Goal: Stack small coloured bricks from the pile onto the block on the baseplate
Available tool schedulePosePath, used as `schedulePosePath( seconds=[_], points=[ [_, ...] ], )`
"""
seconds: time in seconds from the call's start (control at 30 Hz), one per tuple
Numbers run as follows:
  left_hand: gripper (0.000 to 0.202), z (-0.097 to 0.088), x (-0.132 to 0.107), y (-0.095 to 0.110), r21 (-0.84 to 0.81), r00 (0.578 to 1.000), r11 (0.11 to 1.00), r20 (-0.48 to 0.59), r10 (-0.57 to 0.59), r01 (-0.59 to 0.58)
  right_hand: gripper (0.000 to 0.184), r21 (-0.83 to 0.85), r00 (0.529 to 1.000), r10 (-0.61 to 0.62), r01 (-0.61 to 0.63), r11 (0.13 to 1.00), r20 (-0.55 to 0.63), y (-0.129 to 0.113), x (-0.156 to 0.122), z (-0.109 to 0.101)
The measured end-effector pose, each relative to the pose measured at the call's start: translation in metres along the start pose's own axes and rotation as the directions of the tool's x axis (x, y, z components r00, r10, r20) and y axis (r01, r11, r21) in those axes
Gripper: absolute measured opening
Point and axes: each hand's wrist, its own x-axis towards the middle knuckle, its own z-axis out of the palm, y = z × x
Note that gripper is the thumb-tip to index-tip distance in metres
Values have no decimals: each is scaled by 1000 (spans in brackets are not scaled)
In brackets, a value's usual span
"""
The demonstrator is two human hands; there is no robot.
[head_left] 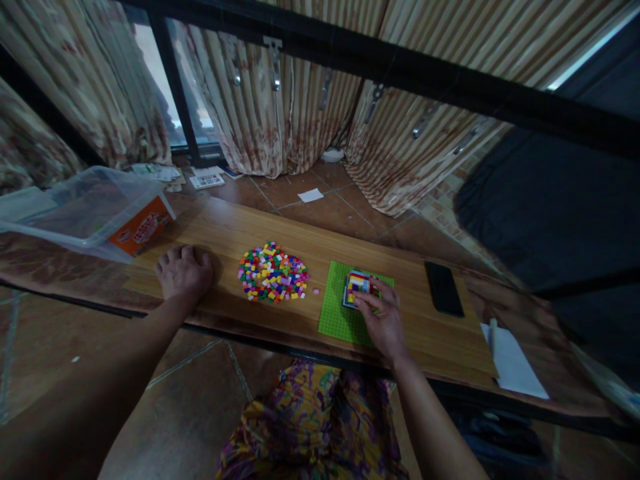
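On the wooden board, my left hand (184, 273) lies palm down to the left of the loose bricks, its fingers slightly apart and holding nothing. A green baseplate (333, 317) carries a small multicoloured toy-brick build (356, 283) with rows of red, yellow, white and blue. Thumb and fingers of my right hand (385, 317) grip this build from its right side, covering part of it. Whether a single loose brick is between the fingertips is hidden. A heap of small colourful toy bricks (273, 272) spreads between my left hand and the baseplate.
One pink brick (316, 291) lies apart from the heap. A clear plastic bin (95, 213) with an orange label stands at the far left. Right of the baseplate are a black phone (444, 288) and white paper (517, 363) with a pen-like object. A dark bar (350, 53) crosses above.
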Motion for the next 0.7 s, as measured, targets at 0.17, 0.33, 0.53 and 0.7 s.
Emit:
schedulePosePath(
  seconds=[0.17,0.33,0.53,0.7],
  points=[
    [52,2,1,0,7,1000,1000,-17,-1,1,26,24,1000,25,-24,999,-13,4,-1,1],
    [53,3,0,-1,4,1000,1000,-23,5,-5,23,13,1000,-17,17,1000,-22,5,1,0],
    [52,2,0,-1,-8,1000,1000,-11,1,-1,21,44,998,-61,62,997,-21,9,-1,4],
    [52,1,0,0,-10,1000,1000,-10,6,-6,21,49,996,-83,85,995,-41,11,-3,6]
  ],
)
